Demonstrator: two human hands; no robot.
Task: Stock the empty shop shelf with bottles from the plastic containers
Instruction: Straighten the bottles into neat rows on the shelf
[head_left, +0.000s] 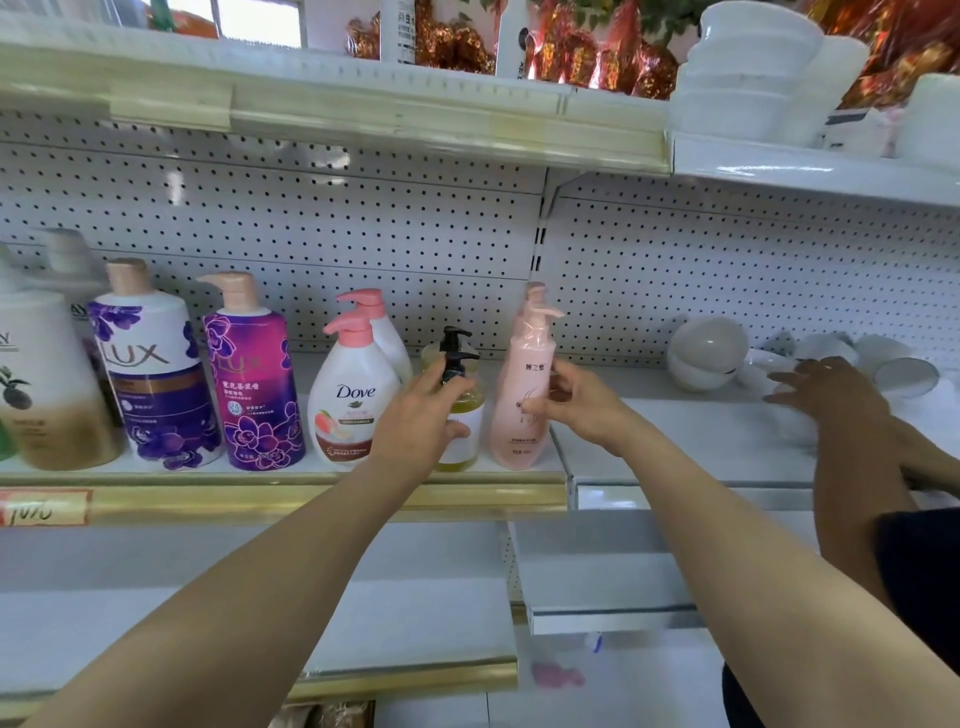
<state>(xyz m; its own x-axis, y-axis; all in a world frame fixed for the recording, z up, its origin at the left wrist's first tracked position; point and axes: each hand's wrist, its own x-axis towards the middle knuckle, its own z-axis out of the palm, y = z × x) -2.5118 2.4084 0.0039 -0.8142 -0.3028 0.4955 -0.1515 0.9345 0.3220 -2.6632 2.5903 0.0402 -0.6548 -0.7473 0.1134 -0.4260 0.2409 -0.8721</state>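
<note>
With the left hand (421, 415) gripping the yellow-green clear plastic bottle with black pump (470, 402) and the right hand (576, 402) gripping the tall pink plastic pump bottle (522, 415) just beside it, both are standing on the gold-edged white shelf (260, 499); keeping bases flat while turning labels forward is advisable.

The person is working bare-armed: both forearms are showing uncovered up to the left hand (421, 422) and right hand (581, 406).

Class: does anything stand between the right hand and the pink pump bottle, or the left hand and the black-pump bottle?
Nothing visible does. The right hand holds the pink pump bottle, and the left hand grips the black-pump bottle.
</note>
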